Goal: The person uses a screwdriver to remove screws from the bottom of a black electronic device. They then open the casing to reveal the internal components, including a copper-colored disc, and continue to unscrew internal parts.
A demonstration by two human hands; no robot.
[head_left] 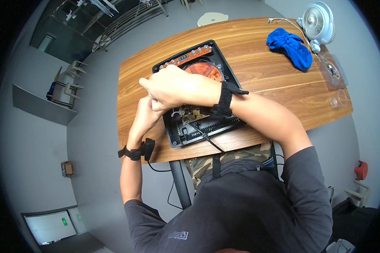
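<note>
An opened induction cooker, its black casing [223,63] lying on the table, has its inner parts bare. Inside it sit a round copper-red coil [204,70], a long orange control board [198,53] along the far edge and a circuit board with components [193,114] nearer me. My right hand [166,86] is closed in a fist above the casing's left side. Just below it and touching it, my left hand [147,111] is closed too, partly covered by the right. Whatever the fingers hold is hidden. A black power cord [206,138] runs from the casing toward me.
On the wooden table [257,97], a crumpled blue cloth [289,47] lies at the far right. Beyond it stand a white fan [318,23] with a cable, a clear plastic tray [331,71] holding small items, and clear cups [341,98] near the right edge.
</note>
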